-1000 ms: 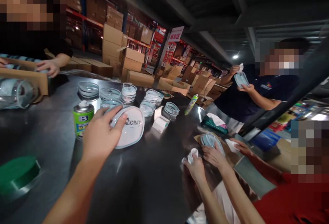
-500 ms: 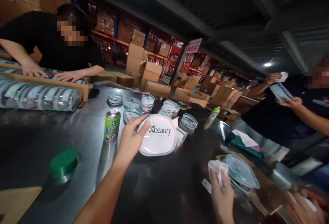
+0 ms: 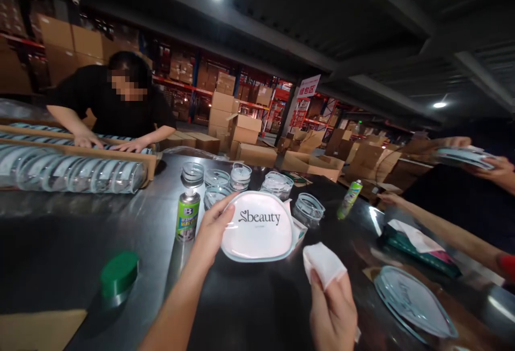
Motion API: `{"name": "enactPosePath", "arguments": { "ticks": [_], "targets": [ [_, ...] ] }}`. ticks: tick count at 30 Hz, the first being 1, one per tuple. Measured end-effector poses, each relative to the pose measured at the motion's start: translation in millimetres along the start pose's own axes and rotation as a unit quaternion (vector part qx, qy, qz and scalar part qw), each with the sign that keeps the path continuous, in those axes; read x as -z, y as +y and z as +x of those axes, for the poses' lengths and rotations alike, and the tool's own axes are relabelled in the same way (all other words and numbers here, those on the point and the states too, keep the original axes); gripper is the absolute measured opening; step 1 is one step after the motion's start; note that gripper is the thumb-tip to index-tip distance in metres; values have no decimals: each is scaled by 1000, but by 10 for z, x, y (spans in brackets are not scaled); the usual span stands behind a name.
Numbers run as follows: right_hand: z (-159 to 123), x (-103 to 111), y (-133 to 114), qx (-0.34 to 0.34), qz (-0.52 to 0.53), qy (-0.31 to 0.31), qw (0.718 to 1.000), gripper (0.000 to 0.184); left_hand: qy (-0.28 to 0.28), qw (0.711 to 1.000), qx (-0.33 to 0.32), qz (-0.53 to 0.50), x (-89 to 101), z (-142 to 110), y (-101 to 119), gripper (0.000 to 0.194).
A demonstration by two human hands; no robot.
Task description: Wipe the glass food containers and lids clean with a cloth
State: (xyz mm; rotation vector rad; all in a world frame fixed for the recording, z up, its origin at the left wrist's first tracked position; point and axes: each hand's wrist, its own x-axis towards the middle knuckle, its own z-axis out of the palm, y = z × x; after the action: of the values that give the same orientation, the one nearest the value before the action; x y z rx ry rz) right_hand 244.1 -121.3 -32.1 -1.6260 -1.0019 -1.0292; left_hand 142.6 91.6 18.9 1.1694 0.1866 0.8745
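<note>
My left hand [image 3: 215,233] is closed on the left edge of a rounded, flat pouch [image 3: 259,235] with pale blue trim. Its white face reads "Sbeauty" and points toward me. My right hand [image 3: 333,308], lower right of the pouch, pinches a folded white wipe [image 3: 325,265] that stands apart from the pouch. Partly hidden behind the pouch is a small white box [image 3: 298,231]. A green spray can [image 3: 188,216] stands just left of my left hand.
Clear, blue-rimmed pouches [image 3: 309,209] stand behind. A box of pouches [image 3: 80,171] is at left before a co-worker [image 3: 116,99]. Also on the metal table are a green-lidded tin [image 3: 119,274], another spray can [image 3: 350,199], a wipes pack [image 3: 420,249] and stacked pouches [image 3: 414,300].
My right hand has brought the wipe left, nearer the pouch. My left hand still holds the pouch. The view has shifted, and a co-worker's arm now reaches toward the wipes pack.
</note>
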Motion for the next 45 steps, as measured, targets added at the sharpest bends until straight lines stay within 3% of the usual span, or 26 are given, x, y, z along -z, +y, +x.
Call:
{"name": "enactPosePath", "arguments": {
  "ticks": [6,8,10,14,18,20,23,26,30,33,37,40,43,45],
  "targets": [
    [95,-184,-181,71,-43,-63,995,21,39,976,-110,185,-73,-7,-17,40],
    [124,-229,-243,74,-32,-73,994,21,48,975,-112,186,-80,-11,-12,39],
    [145,-234,-252,61,-26,-39,997,17,50,984,-86,148,-59,-4,-9,41],
    [137,-127,-114,-25,-59,66,996,17,51,997,-21,49,38,37,1,52],
    [55,-19,36,-197,25,34,979,31,54,998,29,-2,124,87,-14,65],
    [1,-21,100,-311,93,19,946,40,31,998,36,47,139,114,-67,64],
    [-64,-102,218,-467,226,41,854,53,-9,989,48,137,132,171,-252,59],
    [-116,-232,362,-547,335,53,766,61,-23,975,66,211,119,232,-566,44],
    [-280,-382,532,-594,378,26,710,59,-4,934,89,346,151,249,-1018,25],
    [-489,-456,592,-614,387,26,688,53,61,898,56,431,232,210,-1158,23],
    [-723,-543,599,-609,404,-13,682,52,153,847,-87,502,440,158,-935,24],
    [-833,-637,582,-583,407,-37,703,49,238,792,-183,532,660,106,-639,32],
    [-938,-749,553,-544,378,-34,748,32,340,739,-233,533,871,99,-431,67],
    [-998,-817,549,-518,346,-24,782,27,370,728,-241,524,944,162,-373,92]
  ]
}}
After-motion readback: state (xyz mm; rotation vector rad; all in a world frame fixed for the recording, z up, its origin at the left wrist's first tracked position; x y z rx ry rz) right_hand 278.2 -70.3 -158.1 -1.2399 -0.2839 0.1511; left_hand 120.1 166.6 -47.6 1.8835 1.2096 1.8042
